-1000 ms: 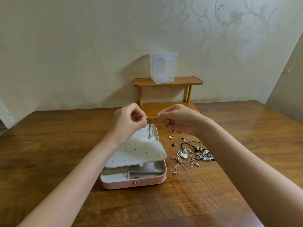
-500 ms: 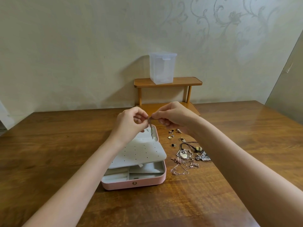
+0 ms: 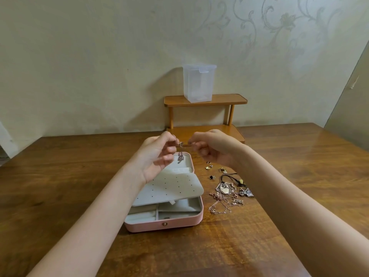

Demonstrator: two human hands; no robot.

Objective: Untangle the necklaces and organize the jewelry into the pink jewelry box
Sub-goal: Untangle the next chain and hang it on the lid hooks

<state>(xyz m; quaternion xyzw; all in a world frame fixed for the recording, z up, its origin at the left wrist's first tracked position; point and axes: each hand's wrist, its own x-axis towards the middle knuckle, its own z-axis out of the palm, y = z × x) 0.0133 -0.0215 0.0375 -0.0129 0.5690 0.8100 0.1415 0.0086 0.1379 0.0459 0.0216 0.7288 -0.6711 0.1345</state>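
A thin chain (image 3: 180, 154) hangs limp from the left hand's (image 3: 157, 156) pinching fingers (image 3: 175, 139), its loops dangling over the open pink jewelry box (image 3: 165, 223) below. It looks light, slack and easily knotted, best held near the clasp end. The right hand (image 3: 211, 146), raised opposite with wrist bent, pinches toward the same end; whether it grips the chain, I cannot tell.

A room in a home. A polished wooden table (image 3: 60, 186) stands against a cream wall with faint floral scroll wallpaper (image 3: 279, 27), and at twelve o'clock a small two-tier wooden shelf (image 3: 205, 99) holds a clear plastic container (image 3: 198, 82).
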